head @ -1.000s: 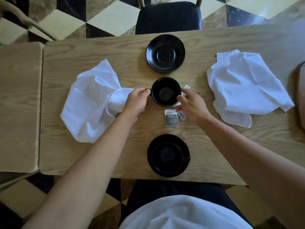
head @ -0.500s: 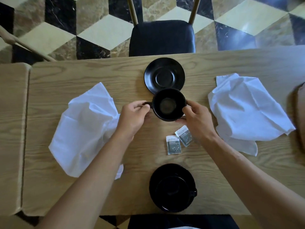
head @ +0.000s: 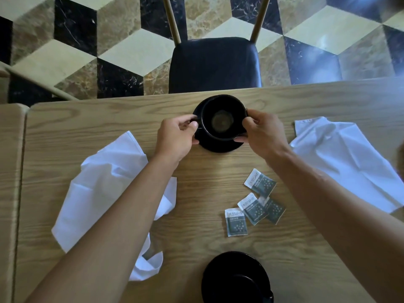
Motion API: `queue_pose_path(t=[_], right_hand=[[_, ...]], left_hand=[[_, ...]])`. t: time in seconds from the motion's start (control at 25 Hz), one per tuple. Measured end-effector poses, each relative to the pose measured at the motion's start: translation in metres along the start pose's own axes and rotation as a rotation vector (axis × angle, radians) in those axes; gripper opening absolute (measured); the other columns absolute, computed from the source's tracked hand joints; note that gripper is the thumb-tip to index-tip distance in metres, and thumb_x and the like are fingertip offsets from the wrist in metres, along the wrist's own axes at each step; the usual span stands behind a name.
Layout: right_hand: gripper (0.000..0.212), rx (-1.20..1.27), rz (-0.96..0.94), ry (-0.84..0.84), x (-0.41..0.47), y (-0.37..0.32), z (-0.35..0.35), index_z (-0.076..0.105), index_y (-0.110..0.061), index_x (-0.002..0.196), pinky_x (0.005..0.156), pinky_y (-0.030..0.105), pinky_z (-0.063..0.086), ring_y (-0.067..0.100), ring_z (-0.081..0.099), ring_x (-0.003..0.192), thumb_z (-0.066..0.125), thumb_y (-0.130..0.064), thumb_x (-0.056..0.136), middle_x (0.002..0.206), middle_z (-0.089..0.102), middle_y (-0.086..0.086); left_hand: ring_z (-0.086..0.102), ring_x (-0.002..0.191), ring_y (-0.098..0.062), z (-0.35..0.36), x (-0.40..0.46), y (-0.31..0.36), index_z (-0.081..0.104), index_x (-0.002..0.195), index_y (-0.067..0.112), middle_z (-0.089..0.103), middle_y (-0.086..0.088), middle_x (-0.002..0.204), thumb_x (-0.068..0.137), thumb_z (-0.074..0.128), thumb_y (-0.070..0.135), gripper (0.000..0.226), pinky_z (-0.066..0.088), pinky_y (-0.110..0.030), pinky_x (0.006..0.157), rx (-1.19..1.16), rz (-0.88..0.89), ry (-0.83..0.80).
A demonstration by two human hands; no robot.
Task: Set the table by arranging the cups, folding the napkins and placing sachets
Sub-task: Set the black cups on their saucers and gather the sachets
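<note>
Both hands hold a black cup over the far black saucer at the table's far edge. My left hand pinches the cup's handle on its left side. My right hand grips the right rim. Whether the cup touches the saucer I cannot tell. Several grey-and-white sachets lie loose on the wood between my forearms. A crumpled white napkin lies to the left, partly under my left arm, and another white napkin lies to the right. A second black cup on its saucer sits at the near edge.
The wooden table abuts another table on the left. A dark-seated chair stands pushed against the far side. Patterned marble floor lies beyond.
Both hands carried the cup away from me, from the table's middle to above the far saucer. Several sachets that the right hand partly covered now lie in the open.
</note>
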State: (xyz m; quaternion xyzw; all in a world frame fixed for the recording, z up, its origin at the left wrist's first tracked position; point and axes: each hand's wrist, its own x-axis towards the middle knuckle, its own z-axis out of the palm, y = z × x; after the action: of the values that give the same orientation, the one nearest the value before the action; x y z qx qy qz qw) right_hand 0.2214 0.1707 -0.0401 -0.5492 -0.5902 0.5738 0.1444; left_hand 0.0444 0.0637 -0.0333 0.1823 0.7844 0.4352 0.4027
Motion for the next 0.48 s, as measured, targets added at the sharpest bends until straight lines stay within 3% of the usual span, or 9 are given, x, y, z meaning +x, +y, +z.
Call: queue_pose_path(t=[0.12, 0.32, 0.48], right_hand=[[0.04, -0.011, -0.004, -0.009, 0.004, 0.0, 0.004, 0.078, -0.034, 0.097, 0.074, 0.048, 0.065, 0.014, 0.078, 0.073, 0.044, -0.018, 0.083, 0.082, 0.075, 0.008], [0.04, -0.004, -0.011, -0.013, 0.006, -0.003, 0.007, 0.078, -0.035, 0.094, 0.072, 0.043, 0.066, 0.013, 0.078, 0.073, 0.044, -0.017, 0.083, 0.082, 0.075, 0.004], [0.034, 0.011, 0.021, -0.003, 0.007, -0.001, 0.008, 0.078, -0.024, 0.092, 0.072, 0.043, 0.066, 0.014, 0.078, 0.073, 0.045, -0.018, 0.084, 0.081, 0.075, 0.007]], left_hand=[[0.072, 0.093, -0.016, -0.002, 0.004, -0.006, 0.076, 0.116, 0.017, 0.071, 0.001, 0.104, 0.098, 0.063, 0.011, 0.023, 0.063, -0.029, 0.072, 0.022, 0.006, 0.019], [0.07, 0.085, -0.013, -0.007, 0.009, -0.006, 0.076, 0.105, 0.03, 0.073, -0.001, 0.104, 0.097, 0.065, 0.015, 0.02, 0.059, -0.021, 0.064, 0.086, 0.018, 0.021], [0.068, 0.081, -0.01, -0.006, 0.013, -0.001, 0.076, 0.103, 0.033, 0.072, 0.001, 0.101, 0.097, 0.065, 0.018, 0.02, 0.063, -0.032, 0.071, 0.132, 0.017, 0.013]])
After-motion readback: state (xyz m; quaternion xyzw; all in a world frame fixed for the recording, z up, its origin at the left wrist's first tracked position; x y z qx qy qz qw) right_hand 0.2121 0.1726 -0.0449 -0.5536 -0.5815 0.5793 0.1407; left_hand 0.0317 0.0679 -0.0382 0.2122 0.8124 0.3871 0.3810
